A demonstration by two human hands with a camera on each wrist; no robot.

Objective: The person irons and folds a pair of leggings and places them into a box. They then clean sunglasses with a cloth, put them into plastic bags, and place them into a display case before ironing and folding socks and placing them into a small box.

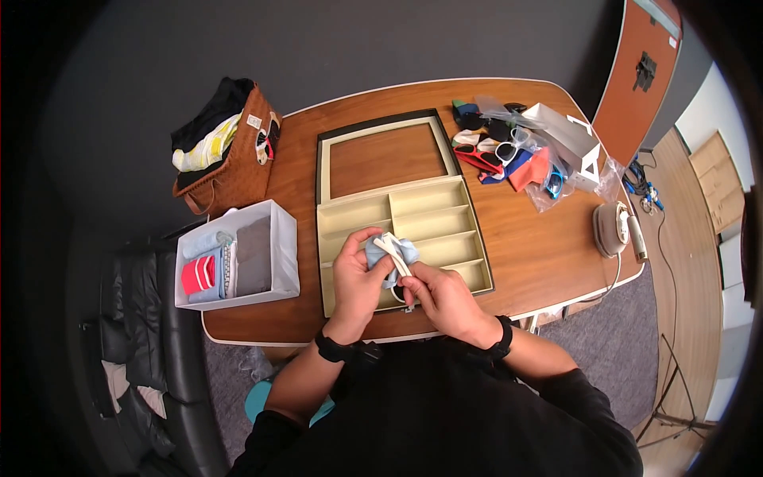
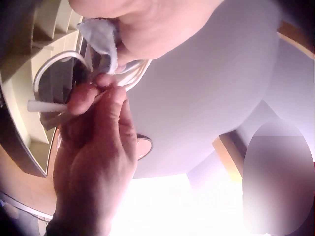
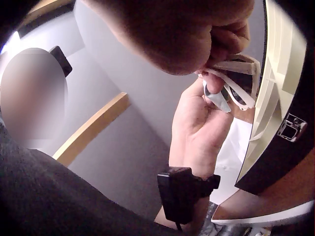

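Observation:
White-framed dark sunglasses are held between both hands above the front of a cream compartment box. A light blue cloth lies bunched against them. The left hand grips the cloth together with the glasses. Thumb and fingers of the right hand pinch a white part of the frame. Fingers partly hide the lenses.
A white bin of folded cloths and a brown basket stand left. Back right are several sunglasses and cloths beside a white box. A beige corded device sits at the right edge. The box's framed lid lies open behind.

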